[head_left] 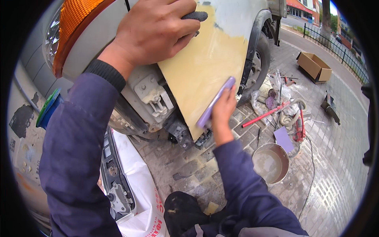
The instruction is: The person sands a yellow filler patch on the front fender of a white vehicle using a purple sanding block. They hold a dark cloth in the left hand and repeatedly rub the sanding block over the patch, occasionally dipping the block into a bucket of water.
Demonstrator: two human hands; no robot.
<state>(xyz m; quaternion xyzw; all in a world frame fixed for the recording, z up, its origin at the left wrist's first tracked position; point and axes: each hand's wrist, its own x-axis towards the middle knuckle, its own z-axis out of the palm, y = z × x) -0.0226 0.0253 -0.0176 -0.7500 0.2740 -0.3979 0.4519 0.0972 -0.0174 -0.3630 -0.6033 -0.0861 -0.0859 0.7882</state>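
- Key relation, from my remote view: the purple sanding block [216, 102] lies flat to the cream-yellow filler panel [205, 67], long axis slanting, lower end off to the left, upper end up and right toward the front wheel [263, 59].
- Right hand [224, 108] is much the nearer, already on the block; I read its fingers as closed around the block's right-hand long side, near mid-length.
- Left hand [152, 33] sits higher and to the left, well apart from the block. Fingers curled by a dark grey piece [196, 16]; I cannot tell whether it grips that or only rests against it.
- So the block is just left of and under the right hand, and below and right of the left hand.
- Right of and below the right hand, on the paving: a round bucket [286, 158] of cloudy grey water, with a flat purple sheet [284, 139] just beside it.
- Left of the left hand: an amber lamp lens [81, 29].
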